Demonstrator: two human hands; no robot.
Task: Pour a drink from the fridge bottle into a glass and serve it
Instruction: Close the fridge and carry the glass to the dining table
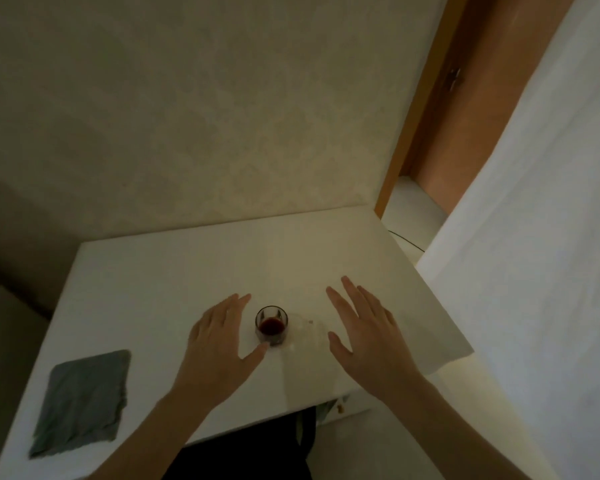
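A small clear glass (271, 325) with a dark red drink in its bottom stands upright on the white table (174, 271). My left hand (219, 344) hovers flat just left of the glass, fingers spread, its thumb tip close to the glass base; I cannot tell whether it touches. My right hand (364, 334) is spread open to the right of the glass, well apart from it. Neither hand holds anything. No bottle is in view.
A grey-green cloth (84, 400) lies flat near the table's front left corner. A pale wall backs the table. A tall white surface (534, 254) rises at the right, with a wooden door frame (426, 98) behind it. The table's front edge is near my body.
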